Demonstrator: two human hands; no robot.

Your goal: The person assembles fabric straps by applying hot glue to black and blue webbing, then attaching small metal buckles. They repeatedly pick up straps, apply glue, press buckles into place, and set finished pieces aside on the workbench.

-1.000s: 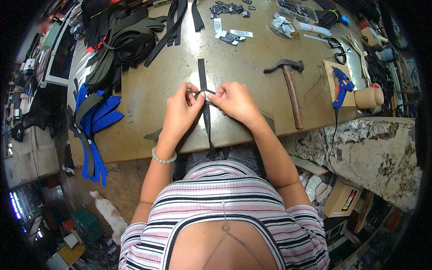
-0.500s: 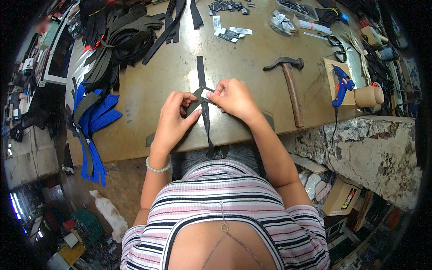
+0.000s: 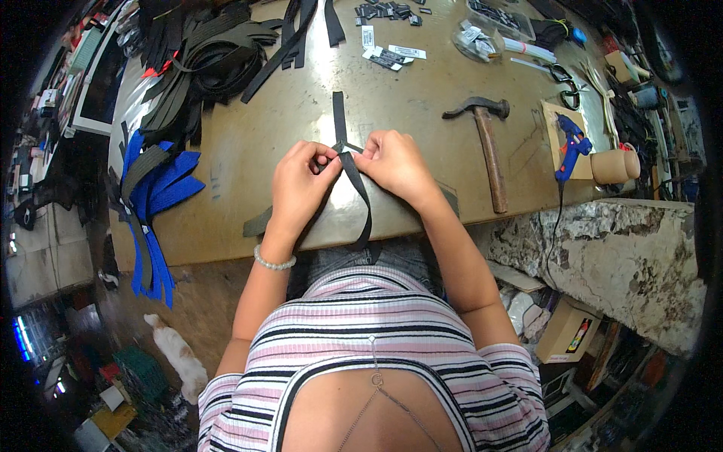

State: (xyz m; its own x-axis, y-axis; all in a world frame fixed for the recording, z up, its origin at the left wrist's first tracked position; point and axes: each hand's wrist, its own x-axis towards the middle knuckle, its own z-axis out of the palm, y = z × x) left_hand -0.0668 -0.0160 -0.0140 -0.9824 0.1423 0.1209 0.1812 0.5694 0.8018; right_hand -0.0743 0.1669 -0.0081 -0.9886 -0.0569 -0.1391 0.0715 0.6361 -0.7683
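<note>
Dark webbing straps cross in front of me on the metal-topped table (image 3: 263,166). A black strap (image 3: 339,113) runs away from my fingers over the tabletop, and a looser strap end (image 3: 360,197) curves down past the near edge. My left hand (image 3: 301,177) pinches the webbing at the crossing between thumb and fingers. From the other side, my right hand (image 3: 395,164) is closed on the same crossing, its thumb and forefinger pressed together. Fingers hide most of the joined spot. A grey-green strap end (image 3: 257,224) sticks out beside my left wrist.
Right of my hands lies a hammer (image 3: 491,154), with a blue glue gun (image 3: 574,147) and a tape roll (image 3: 614,166) beyond. Blue straps (image 3: 169,184) and coiled dark webbing (image 3: 218,64) fill the left. Labels (image 3: 392,56) and black buckles (image 3: 388,11) lie far off.
The white label under my right fingers has gone out of sight. My left hand has moved in toward the crossing, and the near strap end has swung right into a wider curve.
</note>
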